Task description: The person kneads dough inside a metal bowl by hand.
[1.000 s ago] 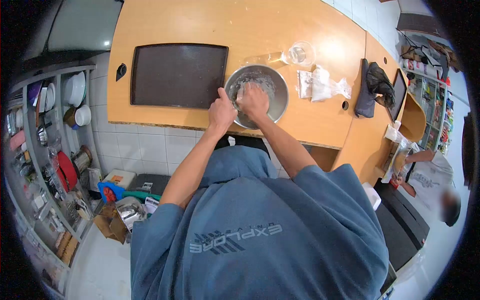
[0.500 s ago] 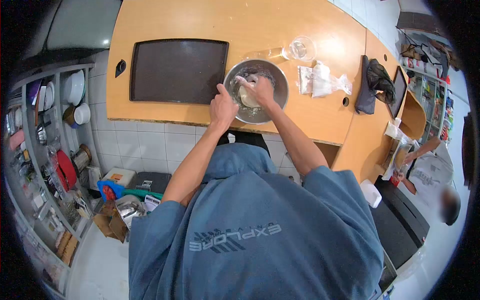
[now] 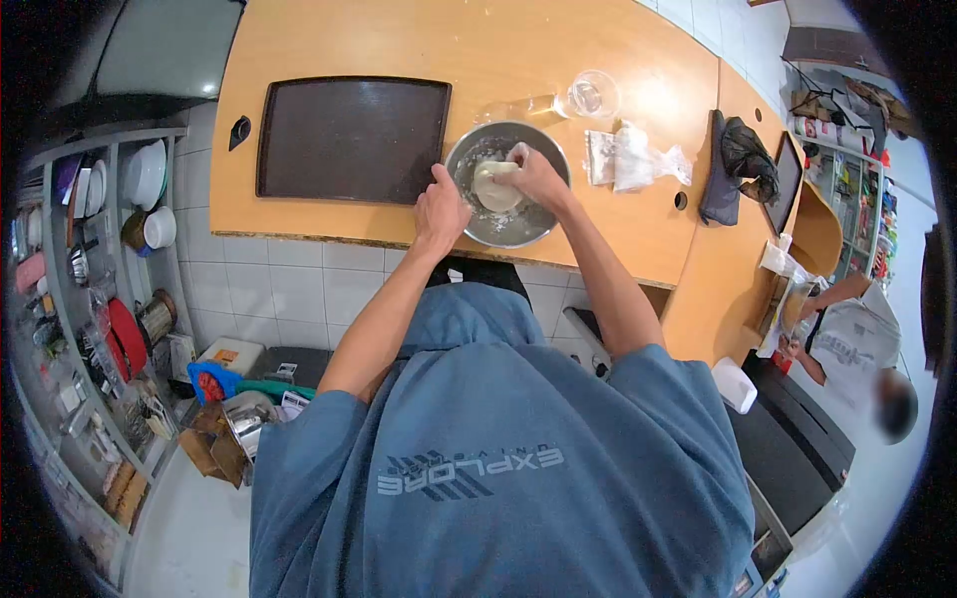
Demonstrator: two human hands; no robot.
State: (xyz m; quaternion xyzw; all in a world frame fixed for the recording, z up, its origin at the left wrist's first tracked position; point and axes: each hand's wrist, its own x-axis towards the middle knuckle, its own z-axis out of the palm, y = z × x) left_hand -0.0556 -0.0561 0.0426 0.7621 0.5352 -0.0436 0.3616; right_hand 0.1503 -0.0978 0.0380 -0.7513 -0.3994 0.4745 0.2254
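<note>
The dough [image 3: 491,191] lay inside a metal bowl [image 3: 523,234], which stood at the near edge of the worktop [image 3: 498,45]. The right hand [image 3: 535,179] reached into the bowl and gripped the dough by its right side, thumb and fingers closed on it. The left hand [image 3: 442,211] touched the bowl's left rim, its index finger stretched out; whether the other fingers had closed round the rim could not be told. A dark tray [image 3: 354,140] lay towards the near left corner, just beside the bowl. Farther from the near edge stood a clear container [image 3: 595,96], with plastic bags [image 3: 636,164] to the bowl's right
</note>
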